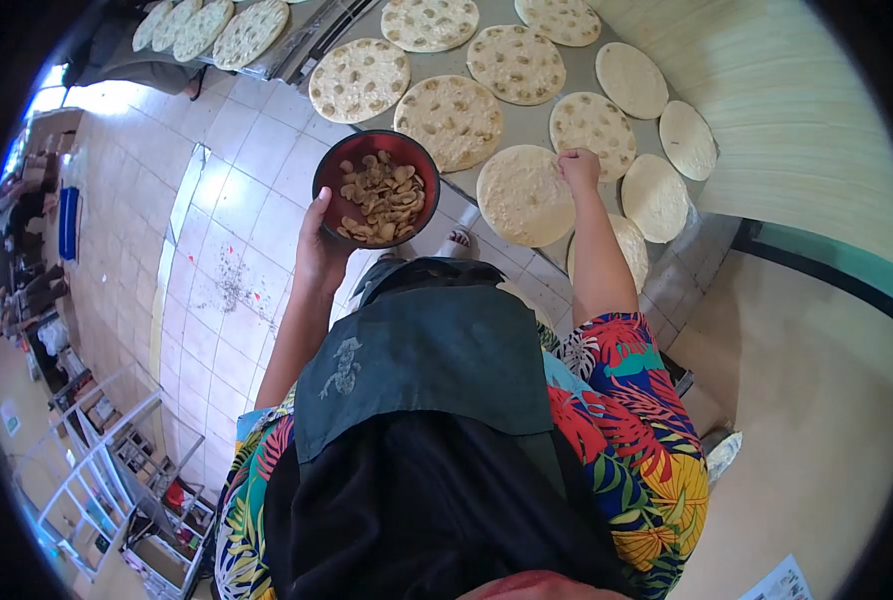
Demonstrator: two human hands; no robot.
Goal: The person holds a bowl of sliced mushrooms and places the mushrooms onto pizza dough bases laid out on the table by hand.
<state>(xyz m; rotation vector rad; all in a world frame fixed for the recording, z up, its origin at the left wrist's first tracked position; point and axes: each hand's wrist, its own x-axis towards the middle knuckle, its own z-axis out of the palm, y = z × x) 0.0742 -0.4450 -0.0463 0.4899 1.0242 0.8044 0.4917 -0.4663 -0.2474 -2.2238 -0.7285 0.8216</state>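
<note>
My left hand [321, 236] grips the rim and side of a bowl [334, 167], dark outside and red inside. Brown sliced mushrooms [391, 200] lie in it. Over the right edge of a round pizza base [523, 196] coated with pale, lumpy spread is my right hand [580, 168], its fingers closed together. What they hold, if anything, is hidden. Just behind that hand lies a base dotted with mushroom slices [607, 125]. Another dotted base [449, 122] is beside the bowl, at the table's near edge.
Several more bases, some dotted and some plain [657, 198], cover the grey table [595, 62]. A second surface at upper left carries more bases [251, 34]. Dark debris [231, 283] is scattered on the tiled floor. A white metal rack [97, 470] stands at lower left.
</note>
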